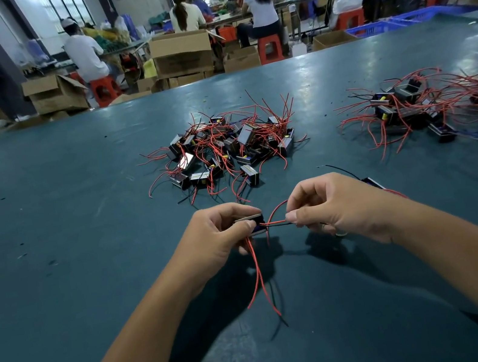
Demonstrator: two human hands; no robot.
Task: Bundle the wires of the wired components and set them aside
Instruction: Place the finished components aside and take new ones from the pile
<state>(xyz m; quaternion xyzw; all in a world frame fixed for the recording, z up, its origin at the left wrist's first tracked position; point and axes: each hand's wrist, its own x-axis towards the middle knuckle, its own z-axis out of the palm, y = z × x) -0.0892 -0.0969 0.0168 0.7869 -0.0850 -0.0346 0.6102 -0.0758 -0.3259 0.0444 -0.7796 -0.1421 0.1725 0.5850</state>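
Two bare forearms reach out over the dark teal worktop (56, 187) from its near edge. Curled around a small metal-framed black wired component (252, 224), the left hand (215, 236) holds it above the worktop, red and black wires (259, 276) trailing down toward the near edge. Pinched between thumb and curled fingers of the right hand (328, 206) are a red wire loop (273, 211) and a black wire running from that component. Toward the worktop's middle lies a tangled pile of similar red-wired components (225, 148); another pile (435, 104) sits by the right edge.
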